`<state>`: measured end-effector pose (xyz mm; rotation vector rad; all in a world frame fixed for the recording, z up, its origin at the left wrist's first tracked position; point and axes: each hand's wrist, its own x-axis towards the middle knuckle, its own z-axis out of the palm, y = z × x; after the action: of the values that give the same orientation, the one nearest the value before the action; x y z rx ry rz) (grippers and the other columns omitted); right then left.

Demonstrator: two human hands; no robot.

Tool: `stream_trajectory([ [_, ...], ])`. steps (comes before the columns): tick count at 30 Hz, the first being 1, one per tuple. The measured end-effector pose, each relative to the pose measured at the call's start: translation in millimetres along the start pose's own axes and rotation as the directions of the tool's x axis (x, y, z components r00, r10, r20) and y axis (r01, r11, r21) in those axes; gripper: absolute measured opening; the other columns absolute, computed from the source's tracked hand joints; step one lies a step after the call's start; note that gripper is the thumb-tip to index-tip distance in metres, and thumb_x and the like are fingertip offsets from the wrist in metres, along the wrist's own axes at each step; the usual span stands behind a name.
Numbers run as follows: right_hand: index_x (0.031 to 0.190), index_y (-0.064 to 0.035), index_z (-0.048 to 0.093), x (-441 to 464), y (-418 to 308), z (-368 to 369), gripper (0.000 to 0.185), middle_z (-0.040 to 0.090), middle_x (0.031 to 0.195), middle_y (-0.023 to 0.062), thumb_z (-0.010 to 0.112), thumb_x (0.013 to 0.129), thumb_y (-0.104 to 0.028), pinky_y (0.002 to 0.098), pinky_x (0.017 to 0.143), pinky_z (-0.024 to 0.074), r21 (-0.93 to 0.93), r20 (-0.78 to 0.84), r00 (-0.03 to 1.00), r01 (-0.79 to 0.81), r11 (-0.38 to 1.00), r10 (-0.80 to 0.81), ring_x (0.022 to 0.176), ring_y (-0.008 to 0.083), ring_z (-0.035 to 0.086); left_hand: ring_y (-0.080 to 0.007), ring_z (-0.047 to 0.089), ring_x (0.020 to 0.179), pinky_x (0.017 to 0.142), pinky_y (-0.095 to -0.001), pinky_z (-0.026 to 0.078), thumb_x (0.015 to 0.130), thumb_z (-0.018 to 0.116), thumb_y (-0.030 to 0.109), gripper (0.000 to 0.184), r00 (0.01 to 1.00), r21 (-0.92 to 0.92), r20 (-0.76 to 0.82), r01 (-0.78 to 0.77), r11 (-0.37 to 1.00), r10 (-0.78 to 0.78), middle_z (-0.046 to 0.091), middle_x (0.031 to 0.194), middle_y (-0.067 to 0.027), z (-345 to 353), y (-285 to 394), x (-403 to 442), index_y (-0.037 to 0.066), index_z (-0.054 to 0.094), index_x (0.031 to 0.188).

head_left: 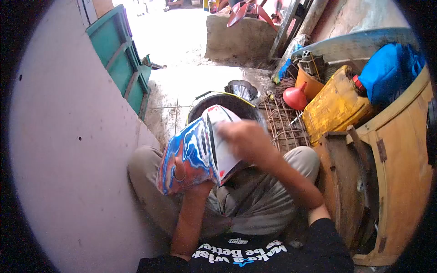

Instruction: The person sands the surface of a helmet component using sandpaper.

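Observation:
A curved, shell-like painted panel [193,148] is held up over my lap. Its left side has blue, red and white swirls, and its right side is white with small red marks. My left hand [181,172] grips it from below, the thumb lying over the swirled side and most fingers hidden. Against the white side is my right hand [248,142], fingers curled and blurred by motion; anything inside them is hidden. Just behind the panel stands a black bucket [258,113] with a yellow-sleeved handle, partly covered by it.
A dark, scalloped container [242,89] sits beyond the bucket. To the right are rusty metal grids [287,120], a red funnel [296,96], a yellow jerrycan [337,102], a blue bag [390,70] and a curved wooden piece [403,154]. A pale wall [73,136] stands close on the left.

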<state>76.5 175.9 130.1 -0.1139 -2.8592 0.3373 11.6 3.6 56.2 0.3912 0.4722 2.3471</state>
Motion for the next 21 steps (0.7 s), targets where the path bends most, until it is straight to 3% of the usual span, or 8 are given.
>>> stream_trajectory([
  [3,0.113,-0.0120,0.070,-21.6,-52.7,0.8,0.027,0.076,0.111,0.0132,0.065,0.087,-0.009,0.0409,0.085,0.0609,0.276,-0.181,0.935,0.345,0.897,-0.304,0.097,0.0295,0.076,-0.0385,0.051,0.137,0.115,-0.0554,0.042,0.084,0.070,0.070,0.105,0.995,-0.236,-0.091,0.018,0.971,-0.040,0.047,0.152,-0.0219,-54.5,-22.2,-3.3,0.004,0.032,0.157],
  [7,0.111,-0.0111,0.071,5.7,4.7,5.7,0.024,0.074,0.095,0.0176,0.061,0.090,-0.019,0.0435,0.071,0.0579,0.059,-0.199,0.980,0.021,0.998,-0.009,0.084,0.0329,0.073,-0.0383,0.050,0.138,0.116,-0.0562,0.041,0.084,0.068,0.072,0.105,0.998,0.027,-0.057,0.020,0.999,-0.019,0.047,0.152,-0.0216,4.2,2.4,-6.2,0.005,0.032,0.157],
  [10,0.110,-0.0109,0.072,-2.6,-19.7,-13.7,0.023,0.075,0.102,0.0145,0.062,0.090,-0.016,0.0417,0.076,0.0597,0.098,0.023,0.995,0.097,0.990,-0.100,0.092,0.0301,0.074,-0.0384,0.048,0.140,0.118,-0.0572,0.038,0.084,0.066,0.074,0.108,0.999,0.044,-0.031,-0.010,0.999,0.011,0.047,0.152,-0.0216,-3.3,-2.5,-0.9,0.004,0.031,0.157],
  [12,0.111,-0.0086,0.071,-19.8,-54.3,6.8,0.023,0.075,0.112,0.0122,0.063,0.089,-0.010,0.0391,0.084,0.0610,0.239,-0.248,0.912,0.383,0.892,-0.326,0.099,0.0278,0.075,-0.0385,0.047,0.140,0.118,-0.0570,0.037,0.084,0.065,0.076,0.109,0.993,-0.711,0.047,0.106,0.696,-0.104,0.047,0.152,-0.0214,-23.7,-8.3,-8.2,0.004,0.031,0.157],
  [14,0.112,-0.0070,0.071,-18.4,-44.5,9.1,0.024,0.076,0.111,0.0131,0.063,0.089,-0.009,0.0403,0.087,0.0603,0.173,-0.229,0.937,0.305,0.937,-0.263,0.101,0.0299,0.075,-0.0385,0.049,0.139,0.118,-0.0564,0.038,0.084,0.064,0.077,0.109,0.987,-0.668,0.040,0.144,0.730,-0.157,0.047,0.152,-0.0214,-31.4,-6.7,-15.0,0.003,0.032,0.157],
  [17,0.116,-0.0056,0.070,-0.7,6.2,1.4,0.029,0.074,0.112,0.0188,0.060,0.090,-0.012,0.0431,0.090,0.0584,0.162,-0.115,0.992,-0.030,0.986,0.049,0.103,0.0350,0.072,-0.0378,0.050,0.138,0.117,-0.0554,0.040,0.084,0.065,0.076,0.108,0.999,0.095,-0.041,0.006,0.995,-0.002,0.049,0.151,-0.0216,13.8,5.4,-4.3,0.002,0.034,0.156],
  [19,0.117,-0.0064,0.070,-4.6,-6.8,-8.2,0.029,0.074,0.113,0.0178,0.061,0.090,-0.011,0.0428,0.091,0.0584,0.133,0.023,1.000,0.008,0.991,-0.011,0.103,0.0334,0.073,-0.0374,0.051,0.138,0.116,-0.0553,0.041,0.085,0.065,0.074,0.106,1.000,0.035,-0.020,0.024,0.999,-0.023,0.050,0.150,-0.0215,5.7,2.8,-5.9,0.002,0.034,0.156],
  [21,0.113,-0.0101,0.071,-21.9,-43.6,6.2,0.025,0.074,0.117,0.0140,0.063,0.090,-0.007,0.0388,0.091,0.0590,0.343,-0.129,0.954,0.298,0.891,-0.270,0.105,0.0286,0.074,-0.0369,0.050,0.138,0.116,-0.0555,0.040,0.087,0.062,0.074,0.103,1.000,0.013,0.000,0.028,1.000,-0.028,0.048,0.151,-0.0212,-3.6,-0.5,-6.8,0.003,0.034,0.156],
])
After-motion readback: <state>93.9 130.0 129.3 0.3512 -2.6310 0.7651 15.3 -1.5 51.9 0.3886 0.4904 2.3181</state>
